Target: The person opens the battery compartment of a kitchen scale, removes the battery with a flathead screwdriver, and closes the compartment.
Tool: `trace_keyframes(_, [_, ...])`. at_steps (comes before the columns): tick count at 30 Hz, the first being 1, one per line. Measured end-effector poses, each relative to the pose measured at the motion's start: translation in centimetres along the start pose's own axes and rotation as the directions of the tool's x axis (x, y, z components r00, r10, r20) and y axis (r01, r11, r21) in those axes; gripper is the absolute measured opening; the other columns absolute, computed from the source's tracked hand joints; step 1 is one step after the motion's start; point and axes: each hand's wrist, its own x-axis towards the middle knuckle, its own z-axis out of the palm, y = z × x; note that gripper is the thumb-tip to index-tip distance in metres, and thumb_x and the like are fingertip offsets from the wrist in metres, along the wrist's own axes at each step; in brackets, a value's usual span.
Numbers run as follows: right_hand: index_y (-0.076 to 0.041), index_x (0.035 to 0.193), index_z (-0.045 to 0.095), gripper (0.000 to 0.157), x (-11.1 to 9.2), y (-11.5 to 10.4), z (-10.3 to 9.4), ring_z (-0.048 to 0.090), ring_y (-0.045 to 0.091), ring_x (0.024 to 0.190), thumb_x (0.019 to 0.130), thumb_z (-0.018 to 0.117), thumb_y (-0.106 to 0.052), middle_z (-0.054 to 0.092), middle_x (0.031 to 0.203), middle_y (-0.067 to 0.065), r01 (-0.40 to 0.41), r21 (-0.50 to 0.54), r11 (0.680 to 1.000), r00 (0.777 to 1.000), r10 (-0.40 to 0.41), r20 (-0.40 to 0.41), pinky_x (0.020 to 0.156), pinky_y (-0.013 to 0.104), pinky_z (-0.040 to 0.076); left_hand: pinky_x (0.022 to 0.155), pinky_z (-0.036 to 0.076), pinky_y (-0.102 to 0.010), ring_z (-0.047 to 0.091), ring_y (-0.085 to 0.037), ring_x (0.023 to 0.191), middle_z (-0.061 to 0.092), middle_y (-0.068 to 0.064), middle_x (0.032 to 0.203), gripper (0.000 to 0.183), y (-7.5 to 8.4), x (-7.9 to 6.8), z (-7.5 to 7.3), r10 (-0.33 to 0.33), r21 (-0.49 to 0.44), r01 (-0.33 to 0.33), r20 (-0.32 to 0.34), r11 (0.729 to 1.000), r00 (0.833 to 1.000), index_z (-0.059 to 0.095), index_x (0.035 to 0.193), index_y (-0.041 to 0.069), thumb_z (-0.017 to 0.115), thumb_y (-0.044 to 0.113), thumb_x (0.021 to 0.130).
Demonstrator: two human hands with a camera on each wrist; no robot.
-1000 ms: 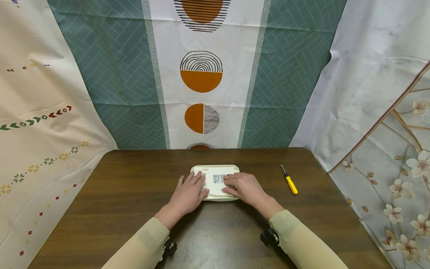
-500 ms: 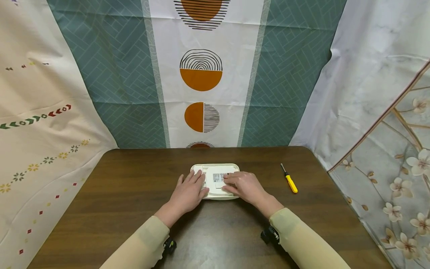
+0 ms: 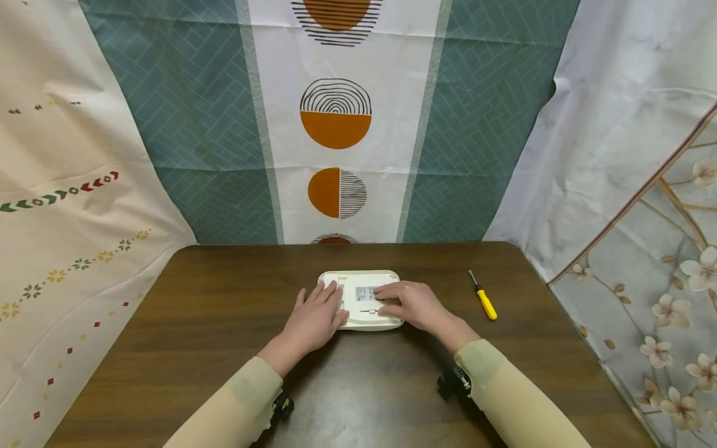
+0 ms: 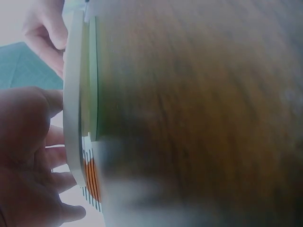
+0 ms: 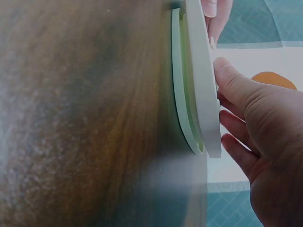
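A flat white device (image 3: 358, 321) with rounded corners lies on the table, its labelled face up. On that face are a printed label (image 3: 365, 294) and a small rectangular cover (image 3: 370, 306). My left hand (image 3: 315, 318) rests with spread fingers on the device's left end. My right hand (image 3: 417, 305) reaches in from the right, fingertips at the label and thumb beside the small cover. Both wrist views show the device (image 4: 72, 104) edge-on, a gap under its upper plate. In the right wrist view, my right hand (image 5: 265, 118) has its fingers extended to the upper face.
A screwdriver (image 3: 485, 302) with a yellow handle lies on the brown wooden table (image 3: 224, 292), right of the device. Patterned cloths hang behind and along both sides of the table, including a teal and white cloth (image 3: 336, 149) at the back.
My right hand has shifted slightly to the right, and its thumb has moved off the small cover, which shows more fully. My left hand stays in place. The head view has tilted slightly.
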Motion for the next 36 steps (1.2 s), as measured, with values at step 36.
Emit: trace_keyframes(36, [-0.019,0.115,0.089,0.015,-0.03,-0.50,0.04,0.077,0.018,0.116,0.102,0.083,-0.021,0.082,0.119,-0.003,-0.016,0.056,0.998,0.997,0.020,-0.071,0.104,0.046,0.059,0.124,0.022,-0.078,0.025,-0.039,0.166,0.037,-0.014,0.177,0.066,-0.18,0.14,0.15,-0.016,-0.029,0.016,0.001,0.999,1.000,0.048,0.168,0.008,0.058,0.047,0.115])
